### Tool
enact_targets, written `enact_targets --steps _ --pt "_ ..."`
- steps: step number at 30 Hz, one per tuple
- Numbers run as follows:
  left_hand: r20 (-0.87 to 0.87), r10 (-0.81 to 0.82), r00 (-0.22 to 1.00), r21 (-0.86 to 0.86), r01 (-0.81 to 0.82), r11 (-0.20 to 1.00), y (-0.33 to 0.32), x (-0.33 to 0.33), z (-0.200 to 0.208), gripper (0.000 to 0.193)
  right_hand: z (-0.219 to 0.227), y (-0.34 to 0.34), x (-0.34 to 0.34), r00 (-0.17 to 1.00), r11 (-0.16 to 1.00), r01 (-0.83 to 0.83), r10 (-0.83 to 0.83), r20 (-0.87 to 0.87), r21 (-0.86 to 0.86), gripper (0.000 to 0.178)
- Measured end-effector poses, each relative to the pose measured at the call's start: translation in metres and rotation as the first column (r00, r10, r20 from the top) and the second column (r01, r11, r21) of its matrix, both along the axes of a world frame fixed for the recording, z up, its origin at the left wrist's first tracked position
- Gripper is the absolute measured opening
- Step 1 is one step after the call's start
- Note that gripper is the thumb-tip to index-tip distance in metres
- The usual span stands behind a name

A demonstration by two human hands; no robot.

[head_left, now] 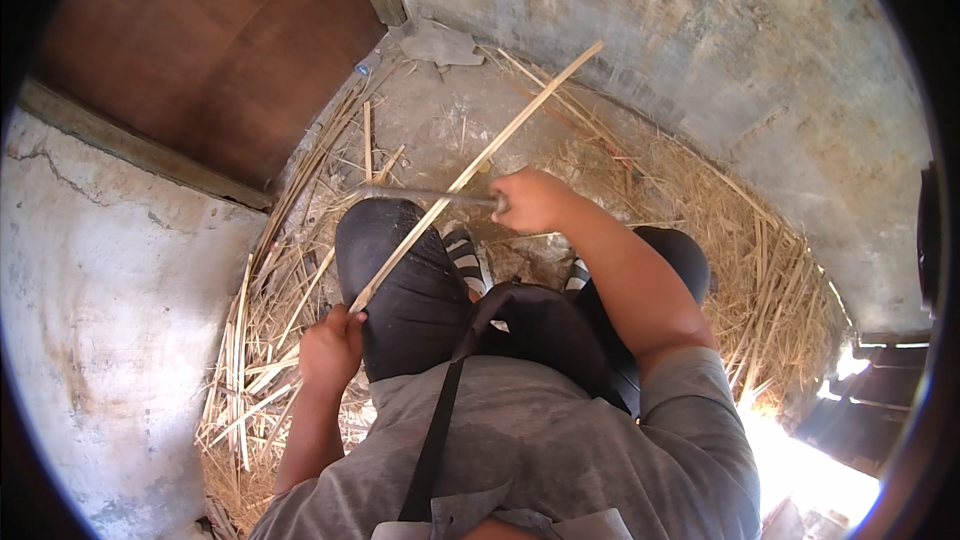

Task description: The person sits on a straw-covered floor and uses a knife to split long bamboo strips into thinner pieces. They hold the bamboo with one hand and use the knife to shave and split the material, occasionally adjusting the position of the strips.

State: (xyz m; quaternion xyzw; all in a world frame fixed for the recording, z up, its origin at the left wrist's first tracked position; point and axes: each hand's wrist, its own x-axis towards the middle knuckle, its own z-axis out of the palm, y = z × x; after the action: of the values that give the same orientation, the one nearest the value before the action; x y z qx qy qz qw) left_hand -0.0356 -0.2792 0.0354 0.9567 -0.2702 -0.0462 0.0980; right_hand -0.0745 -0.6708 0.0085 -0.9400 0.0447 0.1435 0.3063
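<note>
My left hand (332,350) is closed round the near end of a long, pale bamboo strip (500,143). The strip slants from beside my left thigh up and away to the right, its far end free in the air. My right hand (535,202) grips the handle of a knife (425,194), whose long, narrow, dull grey blade points left above my left knee. Blade and strip cross just left of my right fist; whether the edge bites into the strip I cannot tell.
Pale slivers (240,370) and shavings lie heaped on my left. A larger pile of shavings (760,280) lines the wall (720,50) on my right. Ahead are a brown door panel (210,50) and a flat stone (440,45). My sandalled feet (465,258) are between my bent knees.
</note>
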Motion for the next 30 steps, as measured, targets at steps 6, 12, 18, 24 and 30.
enact_targets --steps 6,12,18,24,30 --pt "-0.001 0.017 1.0 0.005 -0.017 1.0 -0.001 0.002 -0.005 0.027 -0.056 -0.056 0.0 0.935 0.949 0.314 -0.308 0.176 -0.008 0.056" --pt "-0.075 0.014 0.997 0.016 -0.013 1.0 0.0 0.008 -0.005 0.032 -0.032 -0.049 -0.01 0.953 0.961 0.278 -0.273 0.128 -0.017 0.057" --pt "-0.14 0.002 0.99 -0.012 -0.003 1.0 0.001 0.01 -0.002 0.034 0.018 -0.009 -0.002 0.998 0.998 -0.047 0.044 -0.053 -0.048 0.061" --pt "-0.114 0.031 0.993 0.022 -0.028 0.999 -0.005 0.008 0.0 0.035 -0.04 -0.072 -0.004 0.858 0.852 0.506 -0.514 0.022 0.136 0.068" --pt "-0.134 0.024 0.991 0.007 -0.023 1.0 -0.003 0.009 -0.004 0.034 -0.026 -0.023 -0.001 0.998 0.999 0.04 -0.04 0.056 0.003 0.064"
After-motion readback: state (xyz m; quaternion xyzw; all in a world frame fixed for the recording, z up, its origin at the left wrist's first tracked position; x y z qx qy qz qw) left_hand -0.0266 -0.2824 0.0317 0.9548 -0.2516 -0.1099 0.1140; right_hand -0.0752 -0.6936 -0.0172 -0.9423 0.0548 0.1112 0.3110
